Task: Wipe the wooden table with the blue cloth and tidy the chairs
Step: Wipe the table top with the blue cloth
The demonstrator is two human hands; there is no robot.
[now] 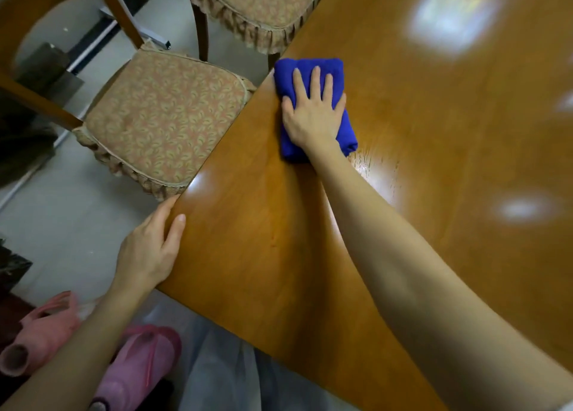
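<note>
Head view: right hand (313,113), fingers straight, presses the blue cloth (310,64) at the counter's (434,137) left edge, with wide room to its right. Its long axis points to the far edge. Left hand (148,249) rests relaxed on the near-left corner.

The cloth (310,68) lay on the table (434,168) close to its left edge, beneath the right hand (313,114), and reached out past the fingers (315,80) and back behind the wrist. The left hand (148,249) rested on the table's near corner, thumb on top. Just beyond its fingers (162,210) stood a chair (164,116), seat touching the table edge. A second chair (257,1) stood farther on, beyond and left of the right hand's fingers. Two slippers (139,358) lay on the floor behind the left hand's fingers, beside the forearm.
</note>
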